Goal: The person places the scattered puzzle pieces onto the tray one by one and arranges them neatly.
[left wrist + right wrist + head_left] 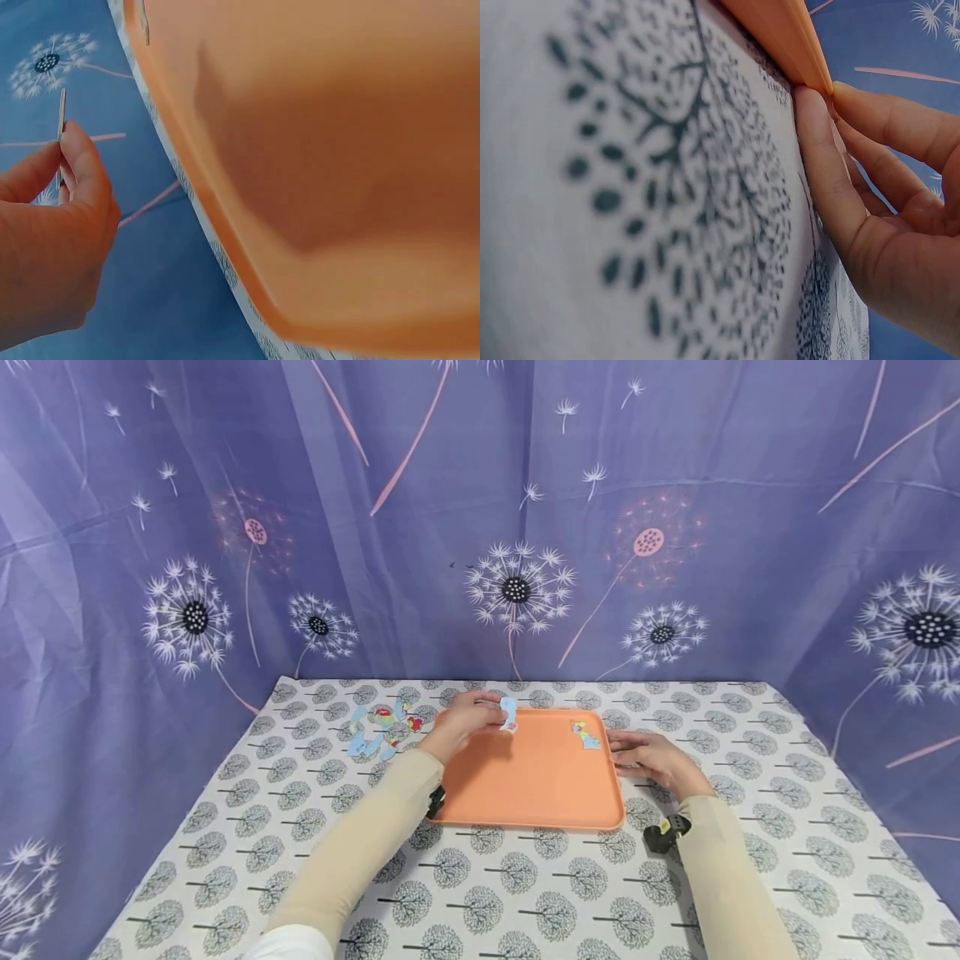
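Left hand [471,720], grip narrowed to a pinch, has a piece [509,714] raised near the tray's [532,789] far rim! Right hand's [651,757] grip pinches the right rim: best keep that steady, and lower the piece flat, gently.

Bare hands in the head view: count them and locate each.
2: the left hand pinches a flat light-blue piece near the far edge of the rectangular orange tray; the right hand grips the tray's right edge.

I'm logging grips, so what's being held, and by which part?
The left hand pinches a blue piece by its left side; the right hand holds the orange tray by its right rim.
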{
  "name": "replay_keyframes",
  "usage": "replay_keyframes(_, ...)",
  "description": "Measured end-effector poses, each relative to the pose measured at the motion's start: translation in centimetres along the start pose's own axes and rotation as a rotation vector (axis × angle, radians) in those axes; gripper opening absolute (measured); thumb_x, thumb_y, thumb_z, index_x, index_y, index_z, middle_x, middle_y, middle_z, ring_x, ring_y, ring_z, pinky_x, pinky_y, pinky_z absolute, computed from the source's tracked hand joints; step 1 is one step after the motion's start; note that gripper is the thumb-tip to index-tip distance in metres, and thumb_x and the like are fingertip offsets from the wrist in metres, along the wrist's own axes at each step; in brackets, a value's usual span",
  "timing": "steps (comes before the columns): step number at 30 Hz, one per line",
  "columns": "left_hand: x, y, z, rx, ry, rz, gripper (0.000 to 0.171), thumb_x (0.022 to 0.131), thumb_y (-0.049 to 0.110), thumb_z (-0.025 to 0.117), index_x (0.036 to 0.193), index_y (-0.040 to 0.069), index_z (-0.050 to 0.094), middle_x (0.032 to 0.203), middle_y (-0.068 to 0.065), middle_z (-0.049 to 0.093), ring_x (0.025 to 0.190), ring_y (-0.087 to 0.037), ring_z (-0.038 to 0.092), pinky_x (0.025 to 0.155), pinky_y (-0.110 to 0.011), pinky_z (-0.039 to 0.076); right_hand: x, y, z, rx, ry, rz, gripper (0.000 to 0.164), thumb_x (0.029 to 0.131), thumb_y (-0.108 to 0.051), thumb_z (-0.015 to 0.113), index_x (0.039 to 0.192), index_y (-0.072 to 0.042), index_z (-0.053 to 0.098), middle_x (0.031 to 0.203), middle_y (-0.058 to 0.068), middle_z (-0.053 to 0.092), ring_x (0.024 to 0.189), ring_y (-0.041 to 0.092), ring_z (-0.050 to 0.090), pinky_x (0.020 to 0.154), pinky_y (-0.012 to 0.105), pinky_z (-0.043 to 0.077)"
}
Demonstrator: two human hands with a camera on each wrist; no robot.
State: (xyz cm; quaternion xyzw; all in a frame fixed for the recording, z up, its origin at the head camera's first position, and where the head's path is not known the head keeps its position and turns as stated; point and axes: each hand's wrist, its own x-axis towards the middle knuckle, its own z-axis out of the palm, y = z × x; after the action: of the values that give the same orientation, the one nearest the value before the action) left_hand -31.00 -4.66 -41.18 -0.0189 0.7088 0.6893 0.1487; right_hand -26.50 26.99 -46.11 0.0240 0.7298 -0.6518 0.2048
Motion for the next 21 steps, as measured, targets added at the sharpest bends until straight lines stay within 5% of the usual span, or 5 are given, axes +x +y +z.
replay_keyframes(9,1.7,-0.1,3.1,-0.032,0.027,-0.013,0.036,0.084,-0.01,0.065,0.119,-0.005,0.06,0.1,-0.022,0.067,0.079,-0.021,0.068,0.082,-0.034,0.06,0.0,0.0,0.0,0.009,-0.005,0.014,0.065,0.09,0.005,0.059,0.148,0.005,0.029,0.129,0.022,0.052,0.093,0.017,0.066,0.091,0.034,0.056)
replay_keyframes(21,2.7,0.3,5.7,-0.081,0.056,-0.049,0.03,0.083,-0.01,0.066,0.113,-0.006,0.064,0.091,-0.02,0.068,0.076,-0.023,0.069,0.081,-0.035,0.06,0.1,-0.1,0.0,-0.011,-0.004,0.009,0.064,0.092,0.004,0.057,0.148,0.004,0.027,0.14,0.031,0.039,0.095,0.017,0.066,0.091,0.034,0.056)
